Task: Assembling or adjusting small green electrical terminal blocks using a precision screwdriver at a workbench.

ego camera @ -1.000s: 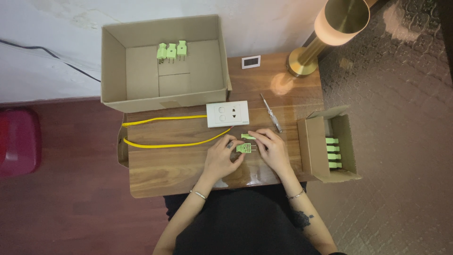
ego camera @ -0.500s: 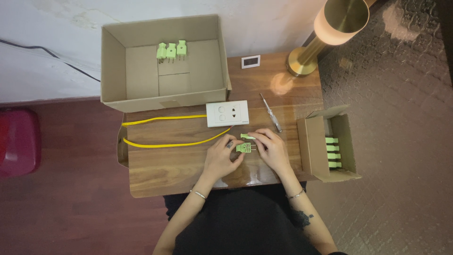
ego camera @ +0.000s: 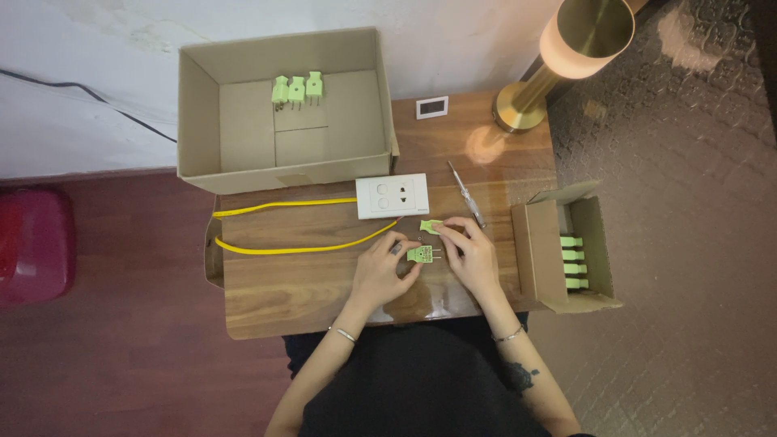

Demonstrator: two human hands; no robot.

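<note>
My left hand (ego camera: 383, 269) and my right hand (ego camera: 472, 256) rest close together on the wooden table (ego camera: 275, 283). Between them lies a light green plug half with two metal prongs (ego camera: 424, 254); my left fingers pinch its left side. My right fingertips touch a second green plug piece (ego camera: 431, 227) just above. A yellow cable (ego camera: 283, 248) runs from the left to my left hand. A white wall socket (ego camera: 392, 196) lies just beyond my hands.
A large open cardboard box (ego camera: 243, 170) with three green plugs (ego camera: 297, 87) stands at the back left. A small box (ego camera: 534, 259) of green plugs sits at the right edge. A screwdriver (ego camera: 467, 193), a brass lamp (ego camera: 550, 73) and a small white display (ego camera: 431, 107) are nearby.
</note>
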